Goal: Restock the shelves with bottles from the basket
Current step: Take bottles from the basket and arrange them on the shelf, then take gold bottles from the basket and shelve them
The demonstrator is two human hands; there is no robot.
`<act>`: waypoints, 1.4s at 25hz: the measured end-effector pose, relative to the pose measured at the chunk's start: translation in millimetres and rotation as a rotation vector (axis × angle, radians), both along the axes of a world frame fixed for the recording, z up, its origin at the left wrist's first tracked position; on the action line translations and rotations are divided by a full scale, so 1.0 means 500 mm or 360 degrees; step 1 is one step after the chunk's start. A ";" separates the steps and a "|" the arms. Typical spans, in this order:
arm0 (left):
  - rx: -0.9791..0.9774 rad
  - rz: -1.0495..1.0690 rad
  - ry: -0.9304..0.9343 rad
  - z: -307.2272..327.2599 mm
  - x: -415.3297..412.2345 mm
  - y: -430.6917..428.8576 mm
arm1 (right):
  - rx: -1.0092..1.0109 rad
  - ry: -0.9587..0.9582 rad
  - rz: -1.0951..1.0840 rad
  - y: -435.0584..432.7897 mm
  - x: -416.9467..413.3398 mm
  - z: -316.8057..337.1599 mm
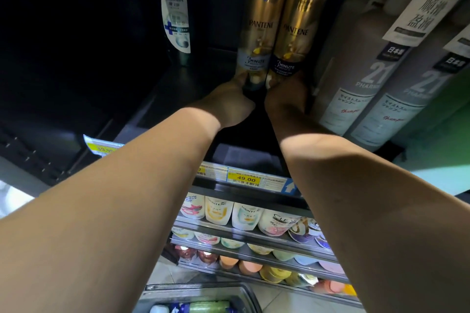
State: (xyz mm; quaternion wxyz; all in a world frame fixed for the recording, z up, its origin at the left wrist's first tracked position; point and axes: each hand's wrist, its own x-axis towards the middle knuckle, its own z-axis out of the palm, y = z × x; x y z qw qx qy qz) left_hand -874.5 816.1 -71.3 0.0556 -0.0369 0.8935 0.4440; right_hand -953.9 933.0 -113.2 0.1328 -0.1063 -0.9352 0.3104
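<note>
Two tall gold plastic bottles with "PANTENE" and "3 MINUTE" printed on them stand upright side by side, touching, deep in the dark upper shelf (244, 155). The left gold bottle (256, 33) has a pale band near its base; the right gold bottle (296, 30) has a dark one. The left hand (229, 103) grips the left bottle at its base, fingers curled round it. The right hand (287, 96) holds the base of the right bottle the same way. The hands hide the bottoms, so I cannot tell whether the bottles rest on the shelf board.

Just right of the pair stand two big grey cylindrical pump bottles (356, 71) marked "21" with white paper tags. Well to the left, a dark bottle with a white and blue label (176, 20) stands alone.

On the shelf's front edge sits a yellow price tag reading 49.00 (245, 179); another yellow tag (101, 147) shows further left. Below, lower shelves carry rows of white and coloured bottles (244, 215).

At the bottom edge, the grey plastic basket (203, 292) sits over pale floor tiles (279, 295), with a green bottle (209, 306) lying in it beside other items too cut off to name.
</note>
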 end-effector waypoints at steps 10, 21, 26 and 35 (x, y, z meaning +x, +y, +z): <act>-0.0664 -0.0238 -0.0081 0.027 0.092 -0.018 | 0.0217 -0.0174 0.0198 0.004 0.062 0.024; -0.1321 -0.0236 0.0132 0.000 0.316 -0.113 | 0.0791 -0.0415 0.0372 0.012 0.452 0.104; -0.1286 -0.0232 0.0419 -0.065 0.482 -0.123 | 0.0819 -0.0313 0.0434 0.016 0.617 0.029; -0.0838 0.0013 -0.0094 -0.294 0.852 -0.089 | 0.0640 -0.0881 0.0677 0.001 0.914 -0.194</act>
